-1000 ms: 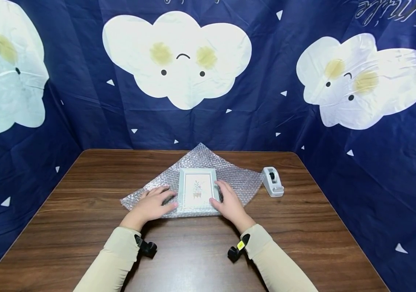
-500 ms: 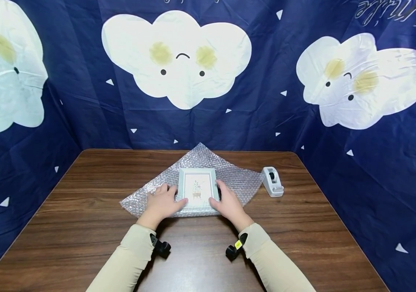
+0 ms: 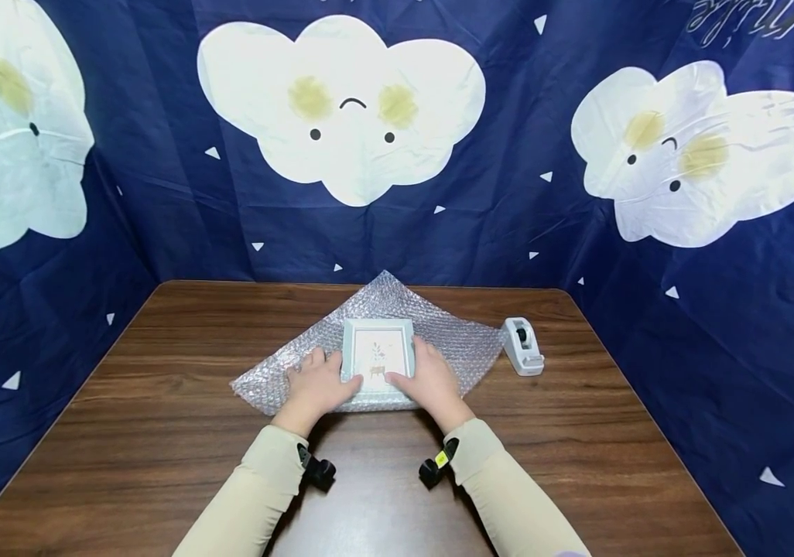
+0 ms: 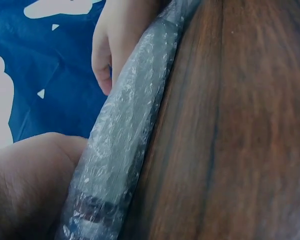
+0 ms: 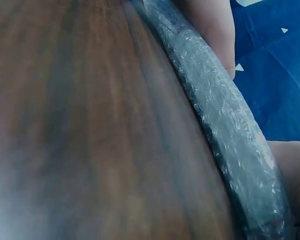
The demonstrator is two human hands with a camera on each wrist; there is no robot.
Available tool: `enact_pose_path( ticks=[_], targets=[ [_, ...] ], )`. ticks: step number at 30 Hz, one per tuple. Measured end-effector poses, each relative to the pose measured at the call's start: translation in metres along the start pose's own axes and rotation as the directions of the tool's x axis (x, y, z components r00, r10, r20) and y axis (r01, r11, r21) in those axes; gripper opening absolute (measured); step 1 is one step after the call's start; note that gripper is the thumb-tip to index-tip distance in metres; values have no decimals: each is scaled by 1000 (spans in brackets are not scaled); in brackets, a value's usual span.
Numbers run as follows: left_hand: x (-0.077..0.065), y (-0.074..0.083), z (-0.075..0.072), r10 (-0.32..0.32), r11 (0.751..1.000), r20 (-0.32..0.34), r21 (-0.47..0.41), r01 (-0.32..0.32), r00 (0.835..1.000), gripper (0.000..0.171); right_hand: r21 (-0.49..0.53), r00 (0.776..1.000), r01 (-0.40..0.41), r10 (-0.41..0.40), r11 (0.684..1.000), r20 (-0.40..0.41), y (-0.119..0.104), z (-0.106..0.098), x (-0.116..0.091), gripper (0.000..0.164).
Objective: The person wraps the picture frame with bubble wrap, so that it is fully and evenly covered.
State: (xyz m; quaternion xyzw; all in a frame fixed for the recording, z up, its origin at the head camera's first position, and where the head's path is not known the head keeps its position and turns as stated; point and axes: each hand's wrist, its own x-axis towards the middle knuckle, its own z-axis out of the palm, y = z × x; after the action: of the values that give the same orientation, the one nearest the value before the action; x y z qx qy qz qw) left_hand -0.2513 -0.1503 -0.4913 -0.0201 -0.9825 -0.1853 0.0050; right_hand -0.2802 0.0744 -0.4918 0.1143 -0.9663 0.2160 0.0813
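A pale blue-green picture frame (image 3: pixel 378 325) with a plant drawing lies face up on a sheet of bubble wrap (image 3: pixel 390 298). A strip of the wrap (image 4: pixel 130 110) is folded up over its near edge, as both wrist views show. My left hand (image 3: pixel 315 387) rests at the frame's left side, fingers spread on the wrap and thumb on the frame's lower left part. At the right side, my right hand (image 3: pixel 432 381) holds the frame, fingers along the edge and thumb over the front. Its fingertips are partly hidden.
A white tape dispenser (image 3: pixel 522 348) stands at the right, close to the wrap's right corner. The brown wooden table (image 3: pixel 383 472) runs back to a dark blue cloth backdrop (image 3: pixel 508 240) with white clouds.
My left hand has moved right, from the wrap onto the frame's lower left side. My right thumb has slid further left over the picture. Frame, wrap and dispenser look unmoved.
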Motion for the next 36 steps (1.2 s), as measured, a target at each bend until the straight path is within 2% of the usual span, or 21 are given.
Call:
enact_pose_path(
  ticks=[7, 10, 18, 26, 33, 36],
  targets=[
    [4, 7, 7, -37, 999, -38, -11, 37, 999, 91, -103, 999, -42, 40, 994, -25, -9, 3, 6, 95],
    [5, 10, 7, -46, 999, -48, -5, 46, 998, 91, -115, 998, -61, 58, 991, -34, -11, 4, 6, 95],
    [5, 10, 9, -46, 999, -5, -16, 46, 999, 84, -129, 995, -98, 92, 987, -46, -14, 7, 9, 96],
    [3, 11, 7, -59, 997, 35, -57, 61, 998, 83, -258, 994, -106, 106, 960, -16, -19, 6, 27, 108],
    [3, 9, 5, -60, 995, 57, -72, 64, 997, 81, -286, 984, -133, 162, 949, 78, -25, 0, 44, 120],
    [2, 9, 5, -62, 994, 57, -84, 67, 996, 82, -265, 982, -130, 161, 956, 99, -23, -6, 54, 122]
  ],
)
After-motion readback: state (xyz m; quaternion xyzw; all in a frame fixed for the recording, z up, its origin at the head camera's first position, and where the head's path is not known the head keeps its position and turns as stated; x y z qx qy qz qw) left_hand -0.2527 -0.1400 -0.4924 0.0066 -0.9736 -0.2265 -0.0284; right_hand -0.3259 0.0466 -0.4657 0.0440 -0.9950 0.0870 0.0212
